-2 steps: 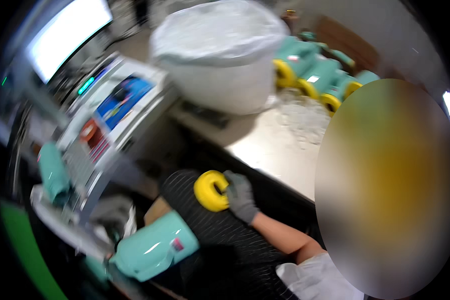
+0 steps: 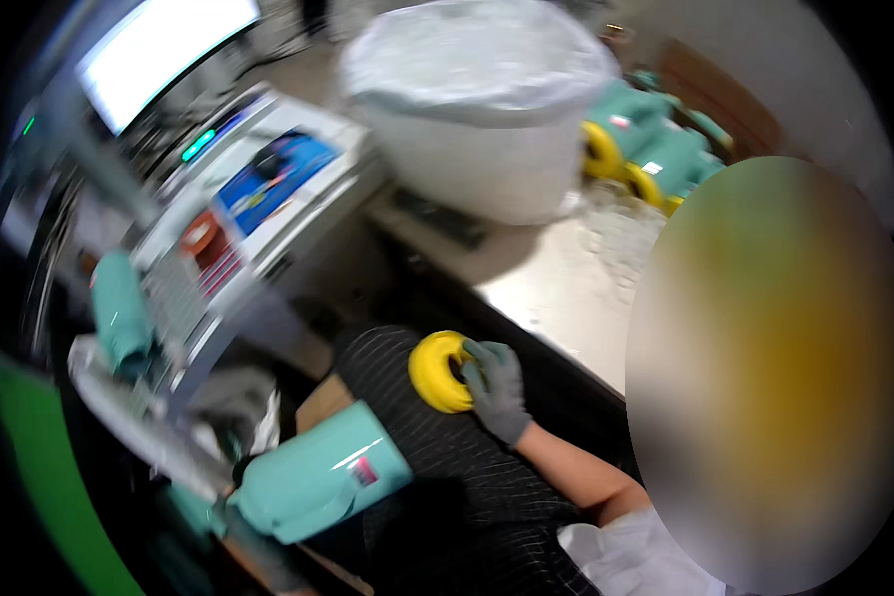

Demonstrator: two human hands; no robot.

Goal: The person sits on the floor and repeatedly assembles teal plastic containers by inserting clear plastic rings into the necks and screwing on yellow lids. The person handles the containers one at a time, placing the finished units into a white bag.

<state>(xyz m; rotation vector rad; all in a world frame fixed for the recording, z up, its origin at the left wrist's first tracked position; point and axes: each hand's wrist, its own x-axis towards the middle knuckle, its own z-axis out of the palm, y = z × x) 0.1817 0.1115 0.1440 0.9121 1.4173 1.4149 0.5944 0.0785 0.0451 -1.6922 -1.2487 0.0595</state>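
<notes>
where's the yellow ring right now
In the head view, the yellow ring sits low and centre, held by the gloved right hand over the striped lap, right of the mint-green bottle.

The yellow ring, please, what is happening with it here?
A person's right hand, in a grey glove, holds the yellow ring above a lap in dark striped cloth. A mint-green cylinder part lies lower left of it; whether the left hand holds it cannot be seen. On the pale counter stands a big white plastic-covered tub, and behind it lie more green and yellow parts. The picture is blurred.
</notes>
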